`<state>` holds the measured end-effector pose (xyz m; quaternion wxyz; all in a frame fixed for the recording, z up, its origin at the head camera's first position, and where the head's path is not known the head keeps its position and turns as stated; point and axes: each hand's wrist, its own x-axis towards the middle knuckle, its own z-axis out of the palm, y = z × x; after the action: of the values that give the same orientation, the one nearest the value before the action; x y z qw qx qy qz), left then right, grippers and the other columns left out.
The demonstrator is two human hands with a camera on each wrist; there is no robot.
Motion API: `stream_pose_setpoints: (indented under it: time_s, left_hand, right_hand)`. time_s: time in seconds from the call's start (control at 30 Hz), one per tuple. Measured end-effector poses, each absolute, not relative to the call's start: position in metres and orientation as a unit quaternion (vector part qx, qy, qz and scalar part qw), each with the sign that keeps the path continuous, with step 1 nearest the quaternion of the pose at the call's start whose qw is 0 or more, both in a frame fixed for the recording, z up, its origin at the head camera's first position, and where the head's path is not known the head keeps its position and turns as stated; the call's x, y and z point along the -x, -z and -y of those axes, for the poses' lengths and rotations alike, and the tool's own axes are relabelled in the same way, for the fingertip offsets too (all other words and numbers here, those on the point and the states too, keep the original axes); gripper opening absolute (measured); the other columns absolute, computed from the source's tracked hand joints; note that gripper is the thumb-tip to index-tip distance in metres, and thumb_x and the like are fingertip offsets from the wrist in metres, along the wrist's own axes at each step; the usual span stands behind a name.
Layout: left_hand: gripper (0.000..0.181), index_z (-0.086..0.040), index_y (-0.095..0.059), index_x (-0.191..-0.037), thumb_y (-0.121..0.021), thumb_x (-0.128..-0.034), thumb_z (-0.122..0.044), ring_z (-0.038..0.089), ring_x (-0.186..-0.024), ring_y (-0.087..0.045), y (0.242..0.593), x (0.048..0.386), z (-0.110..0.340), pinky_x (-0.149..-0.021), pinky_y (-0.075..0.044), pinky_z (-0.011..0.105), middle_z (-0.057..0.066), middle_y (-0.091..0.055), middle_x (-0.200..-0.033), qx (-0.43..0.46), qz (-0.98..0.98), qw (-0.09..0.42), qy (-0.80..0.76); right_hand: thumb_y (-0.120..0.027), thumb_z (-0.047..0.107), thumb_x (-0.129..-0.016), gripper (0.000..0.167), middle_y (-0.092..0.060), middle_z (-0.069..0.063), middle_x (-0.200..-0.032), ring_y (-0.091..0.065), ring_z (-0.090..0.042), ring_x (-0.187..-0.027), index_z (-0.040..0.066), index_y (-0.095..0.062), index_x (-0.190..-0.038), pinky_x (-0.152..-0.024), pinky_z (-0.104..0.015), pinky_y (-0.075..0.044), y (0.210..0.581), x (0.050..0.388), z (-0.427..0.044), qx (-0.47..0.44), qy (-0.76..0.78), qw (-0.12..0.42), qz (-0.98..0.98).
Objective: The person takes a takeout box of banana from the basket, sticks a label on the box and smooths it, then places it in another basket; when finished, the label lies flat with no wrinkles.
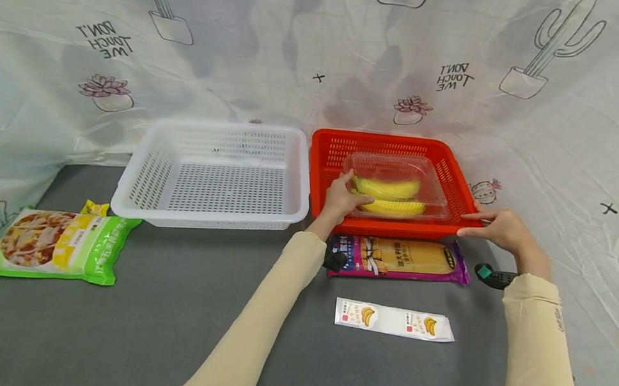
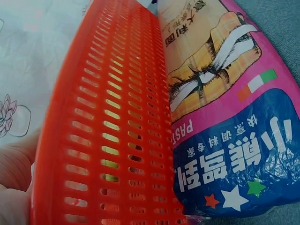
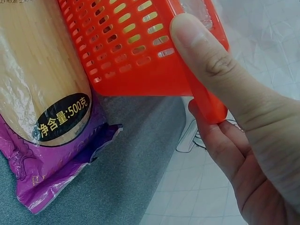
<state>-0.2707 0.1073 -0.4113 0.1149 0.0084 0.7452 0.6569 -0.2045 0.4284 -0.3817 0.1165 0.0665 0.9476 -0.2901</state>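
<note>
A red plastic basket [image 1: 325, 219] stands at the back, right of centre. In it lies a clear plastic box [image 1: 422, 168] with yellow bananas [image 1: 397, 191] showing through. My left hand [image 1: 340, 198] reaches over the basket's front left and grips the box's left front corner; in the left wrist view the basket wall hides most of that hand. At the basket's right front corner, my right hand [image 1: 504, 231] pinches the rim, thumb [image 3: 206, 51] above and fingers [image 3: 225, 147] beneath. A pack of spaghetti [image 1: 400, 259] lies against the basket's front.
Left of the red basket stands a white basket [image 1: 213, 218]. A green food bag [image 1: 56, 244] lies at the far left, with a small yellow packet [image 1: 95, 208] behind it. A white strip with banana pictures [image 1: 395, 320] lies on the grey table [image 1: 204, 296]. Patterned sheeting hangs behind.
</note>
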Motion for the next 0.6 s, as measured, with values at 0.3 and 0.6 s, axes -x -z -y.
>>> stream_pose_setpoints:
  time_s: [0.3, 0.6]
  left_hand:
    - [0.076, -0.015, -0.04, -0.147, -0.075, -0.0811, -0.004, 0.037, -0.116, -0.055, 0.4123, 0.2712, -0.1101, -0.076, -0.055, 0.046, 0.006, -0.005, -0.161, -0.05, -0.742, 0.115, -0.659]
    - [0.064, -0.017, -0.057, -0.135, -0.082, -0.0769, -0.024, 0.029, -0.145, -0.015, 0.415, 0.2762, -0.1106, -0.106, -0.038, 0.04, 0.002, -0.015, -0.16, -0.102, -0.804, 0.056, -0.583]
  right_hand:
    - [-0.078, 0.044, -0.078, 0.07, -0.038, -0.033, -0.141, -0.039, -0.042, -0.111, -0.005, -0.058, -0.124, -0.084, -0.05, -0.043, 0.3849, 0.2042, -0.4285, -0.076, 0.304, 0.108, -0.944]
    - [-0.077, 0.048, -0.077, 0.073, -0.03, -0.03, -0.147, -0.037, -0.041, -0.111, -0.004, -0.058, -0.125, -0.078, -0.043, -0.041, 0.3841, 0.2039, -0.4283, -0.082, 0.303, 0.113, -0.943]
